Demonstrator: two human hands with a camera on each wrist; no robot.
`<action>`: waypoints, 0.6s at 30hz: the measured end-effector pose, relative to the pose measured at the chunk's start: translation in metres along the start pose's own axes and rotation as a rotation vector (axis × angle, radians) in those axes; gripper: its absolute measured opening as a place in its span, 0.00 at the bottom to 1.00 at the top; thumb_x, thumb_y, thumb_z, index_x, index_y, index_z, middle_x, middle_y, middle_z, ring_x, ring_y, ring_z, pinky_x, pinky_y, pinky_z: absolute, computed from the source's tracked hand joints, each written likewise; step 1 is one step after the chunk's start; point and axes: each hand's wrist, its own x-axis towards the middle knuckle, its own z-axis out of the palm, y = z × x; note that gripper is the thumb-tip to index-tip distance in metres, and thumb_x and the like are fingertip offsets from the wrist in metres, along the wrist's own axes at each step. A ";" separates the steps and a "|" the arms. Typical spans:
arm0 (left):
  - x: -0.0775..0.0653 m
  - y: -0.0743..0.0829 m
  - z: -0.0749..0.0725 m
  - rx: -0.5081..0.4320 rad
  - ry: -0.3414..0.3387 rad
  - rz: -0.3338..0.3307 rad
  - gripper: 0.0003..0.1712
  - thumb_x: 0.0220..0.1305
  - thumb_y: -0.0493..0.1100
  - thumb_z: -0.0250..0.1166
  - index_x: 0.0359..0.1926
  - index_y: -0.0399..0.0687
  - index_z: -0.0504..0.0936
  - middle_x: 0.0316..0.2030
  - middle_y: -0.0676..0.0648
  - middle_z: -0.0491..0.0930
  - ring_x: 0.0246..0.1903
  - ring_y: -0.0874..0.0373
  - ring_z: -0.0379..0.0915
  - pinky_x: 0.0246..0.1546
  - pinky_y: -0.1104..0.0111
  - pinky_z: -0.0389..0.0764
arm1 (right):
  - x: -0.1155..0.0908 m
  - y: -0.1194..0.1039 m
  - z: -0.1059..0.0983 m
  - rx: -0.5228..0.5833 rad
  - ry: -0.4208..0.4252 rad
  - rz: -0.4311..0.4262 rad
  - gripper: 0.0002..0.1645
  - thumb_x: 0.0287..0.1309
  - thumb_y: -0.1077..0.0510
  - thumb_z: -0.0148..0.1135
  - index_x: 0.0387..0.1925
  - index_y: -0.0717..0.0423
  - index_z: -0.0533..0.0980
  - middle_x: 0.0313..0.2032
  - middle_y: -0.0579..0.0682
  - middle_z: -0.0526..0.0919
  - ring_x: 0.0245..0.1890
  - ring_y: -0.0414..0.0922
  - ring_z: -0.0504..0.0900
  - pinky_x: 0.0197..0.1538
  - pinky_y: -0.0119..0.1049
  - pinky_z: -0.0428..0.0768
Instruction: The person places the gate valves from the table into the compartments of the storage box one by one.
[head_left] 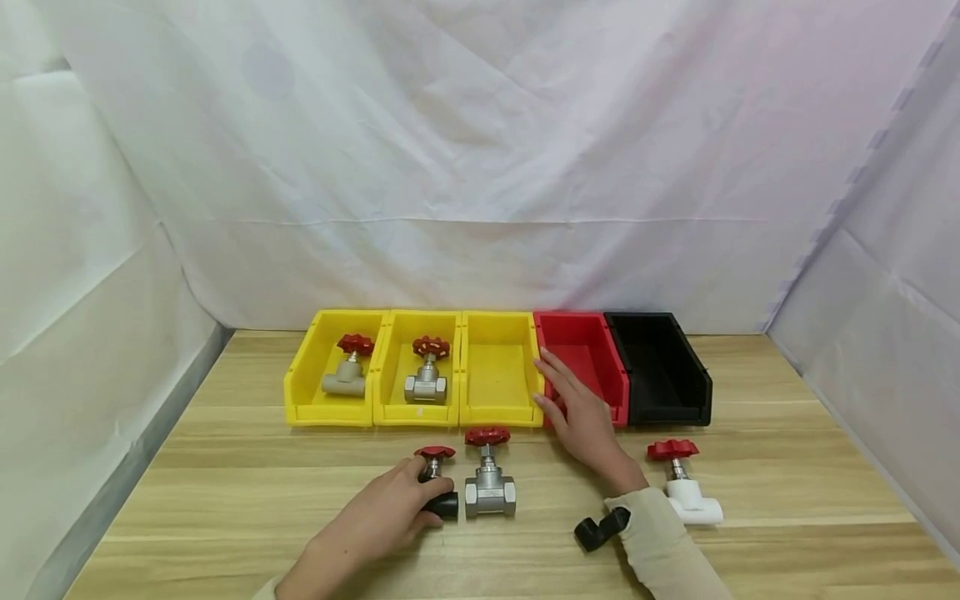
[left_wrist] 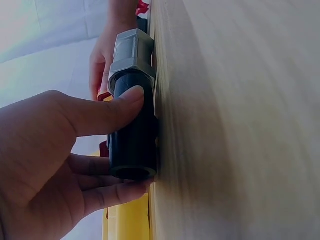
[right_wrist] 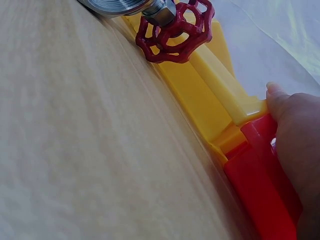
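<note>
My left hand [head_left: 390, 510] grips a black-bodied valve with a red handwheel [head_left: 435, 452]. In the left wrist view the thumb lies on top of its black pipe body [left_wrist: 132, 145], fingers on the opposite side. Just right of it a larger steel gate valve [head_left: 490, 492] with a red handwheel lies on the table. My right hand [head_left: 585, 421] rests with fairly straight fingers at the shared edge of the third yellow bin [head_left: 498, 415] and the red bin [head_left: 618, 400]. In the right wrist view its thumb [right_wrist: 275, 95] touches near the yellow rim.
One beige valve [head_left: 345, 379] lies in the left yellow bin [head_left: 303, 400], a steel valve [head_left: 425, 385] in the second yellow bin [head_left: 397, 414]. A black bin [head_left: 671, 412] ends the row. A white valve [head_left: 693, 504] lies right, beyond the right wrist with its black camera mount [head_left: 600, 531].
</note>
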 end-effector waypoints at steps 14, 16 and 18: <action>-0.002 -0.004 -0.001 -0.013 0.014 -0.001 0.20 0.59 0.51 0.68 0.51 0.53 0.81 0.33 0.51 0.69 0.30 0.62 0.65 0.33 0.67 0.75 | 0.000 -0.001 0.000 0.005 -0.002 0.000 0.39 0.60 0.50 0.65 0.70 0.44 0.61 0.71 0.37 0.56 0.61 0.45 0.71 0.48 0.48 0.79; -0.002 -0.004 -0.003 -0.012 0.015 -0.002 0.20 0.60 0.51 0.68 0.52 0.52 0.81 0.34 0.50 0.70 0.31 0.61 0.65 0.33 0.67 0.75 | 0.000 -0.001 -0.001 0.004 0.001 -0.002 0.39 0.60 0.51 0.65 0.70 0.44 0.62 0.71 0.37 0.56 0.61 0.45 0.71 0.48 0.48 0.79; -0.002 -0.003 -0.005 -0.014 0.011 -0.007 0.21 0.60 0.51 0.67 0.53 0.52 0.81 0.35 0.49 0.71 0.31 0.61 0.65 0.33 0.66 0.76 | 0.000 -0.001 -0.001 0.003 0.004 -0.004 0.38 0.60 0.50 0.64 0.70 0.45 0.62 0.71 0.37 0.56 0.61 0.45 0.71 0.48 0.48 0.79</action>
